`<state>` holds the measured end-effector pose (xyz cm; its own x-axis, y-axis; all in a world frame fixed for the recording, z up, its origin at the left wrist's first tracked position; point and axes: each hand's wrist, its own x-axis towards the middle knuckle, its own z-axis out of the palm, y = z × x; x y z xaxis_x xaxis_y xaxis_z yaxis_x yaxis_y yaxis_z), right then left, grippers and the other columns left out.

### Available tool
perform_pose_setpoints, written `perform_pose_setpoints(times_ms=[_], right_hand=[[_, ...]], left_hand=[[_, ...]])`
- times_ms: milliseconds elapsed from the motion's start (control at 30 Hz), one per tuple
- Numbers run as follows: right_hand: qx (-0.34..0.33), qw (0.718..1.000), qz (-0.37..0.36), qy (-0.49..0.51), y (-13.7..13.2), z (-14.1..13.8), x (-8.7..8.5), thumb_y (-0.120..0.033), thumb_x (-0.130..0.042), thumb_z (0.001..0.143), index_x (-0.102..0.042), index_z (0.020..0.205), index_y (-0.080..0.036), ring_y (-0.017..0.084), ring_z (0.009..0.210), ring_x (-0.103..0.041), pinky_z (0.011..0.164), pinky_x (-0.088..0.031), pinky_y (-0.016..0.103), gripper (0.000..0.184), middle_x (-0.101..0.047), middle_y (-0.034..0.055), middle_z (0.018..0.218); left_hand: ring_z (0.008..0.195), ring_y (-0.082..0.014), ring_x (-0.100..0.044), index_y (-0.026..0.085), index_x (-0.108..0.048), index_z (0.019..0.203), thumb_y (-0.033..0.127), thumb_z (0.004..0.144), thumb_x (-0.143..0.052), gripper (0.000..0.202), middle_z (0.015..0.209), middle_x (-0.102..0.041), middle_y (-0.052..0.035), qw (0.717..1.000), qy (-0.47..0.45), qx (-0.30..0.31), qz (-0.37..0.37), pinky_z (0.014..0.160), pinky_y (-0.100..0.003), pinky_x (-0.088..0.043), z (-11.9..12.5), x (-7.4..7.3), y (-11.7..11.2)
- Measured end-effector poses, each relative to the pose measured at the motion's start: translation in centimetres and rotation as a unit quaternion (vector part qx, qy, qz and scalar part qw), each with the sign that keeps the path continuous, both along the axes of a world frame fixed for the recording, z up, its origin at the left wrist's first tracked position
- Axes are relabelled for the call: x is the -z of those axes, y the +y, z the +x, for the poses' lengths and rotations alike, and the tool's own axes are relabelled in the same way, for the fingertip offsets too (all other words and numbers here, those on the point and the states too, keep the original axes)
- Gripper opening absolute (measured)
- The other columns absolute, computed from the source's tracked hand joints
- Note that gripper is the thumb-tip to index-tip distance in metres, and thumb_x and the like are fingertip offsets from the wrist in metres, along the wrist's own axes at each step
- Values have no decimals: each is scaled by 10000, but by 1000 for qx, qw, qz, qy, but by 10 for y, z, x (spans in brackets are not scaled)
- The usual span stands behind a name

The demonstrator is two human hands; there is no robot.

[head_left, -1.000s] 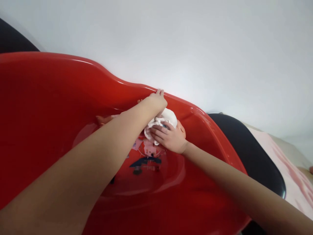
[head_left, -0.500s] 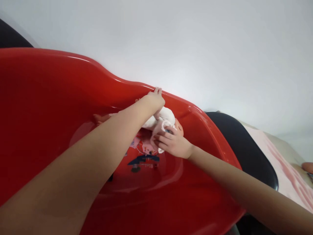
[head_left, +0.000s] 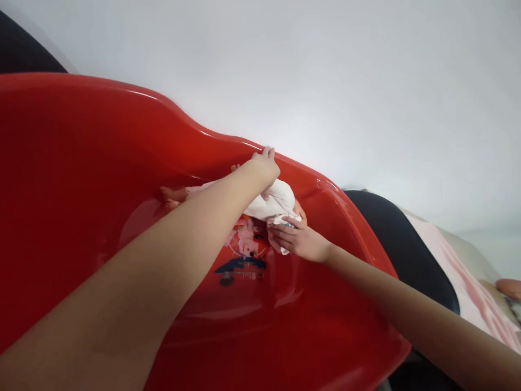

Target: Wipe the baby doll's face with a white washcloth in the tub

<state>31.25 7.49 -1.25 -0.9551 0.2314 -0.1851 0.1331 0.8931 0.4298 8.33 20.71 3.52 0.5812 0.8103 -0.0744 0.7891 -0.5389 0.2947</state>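
Note:
A doll in white clothes (head_left: 280, 196) lies on its back in a red tub (head_left: 345, 217), its head to the right and its bare feet to the left. My left hand (head_left: 266, 167) reaches across the doll's body. Its fingers stretch up by the tub's far rim while the thumb rests low against the white clothing. Beside the doll's head, my right hand (head_left: 299, 239) has its fingers bent over a small white and pinkish cloth (head_left: 285, 250), pressing it near the neck. My left forearm hides part of the doll's middle and legs.
A cartoon picture (head_left: 244, 244) decorates the tub floor. Behind the tub rises a white wall (head_left: 325, 81). Black chair-like shapes stand at the upper left and right; beyond the right one (head_left: 391, 233) lies a pink and white cloth (head_left: 459, 271).
My right hand has moved slightly right with the cloth, which now sits more bunched under its fingers. My left hand stays at the doll, and the view has shifted a little.

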Motion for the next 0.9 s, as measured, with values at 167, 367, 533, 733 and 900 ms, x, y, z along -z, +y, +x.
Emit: perform_pose_setpoints(times_ms=[167,367,533,733,900], right_hand=[[22,997,-68,-37,-10,23,19,-163,-510,1025,-738,1157,-156,208,1398,-553,1215,-447,445,264,-684,101,1400],[38,992,-108,-54,8,28,19,-123,-509,1013,-733,1195,-131,200,1367,-582,1233,-427,421,288,-713,132,1340],[82,990,-109,-26,8,46,-33,-143,-468,1033,-669,1330,-158,218,1427,-527,1281,-342,507,358,-640,114,1462],[64,993,-96,-6,-16,24,-30,-158,-485,1033,-678,1308,-154,232,1391,-558,1208,-441,461,336,-670,114,1419],[16,990,-136,-26,-12,-22,24,-173,-479,1042,-738,1169,-175,213,1353,-593,1163,-488,414,289,-705,99,1360]], left_hand=[[1607,-457,-38,200,-534,1533,514,524,-989,1150,1748,46,-136,997,73,13,3,1248,-607,-285,-2,-7,-6],[1591,-501,17,180,-553,1522,412,517,-1016,1130,1747,25,-145,999,29,0,-24,1256,-628,-234,-1,-10,-7],[1600,-468,46,125,-537,1525,354,566,-1003,1091,1726,65,-200,997,76,15,-16,1266,-610,-196,-2,-16,-10],[1596,-463,65,175,-499,1553,292,563,-1004,1117,1730,38,-169,997,68,-4,-34,1256,-639,-205,3,-19,-11],[1601,-451,59,218,-448,1584,350,575,-1000,1157,1736,38,-143,995,99,-3,-18,1231,-676,-249,6,-15,-7]])
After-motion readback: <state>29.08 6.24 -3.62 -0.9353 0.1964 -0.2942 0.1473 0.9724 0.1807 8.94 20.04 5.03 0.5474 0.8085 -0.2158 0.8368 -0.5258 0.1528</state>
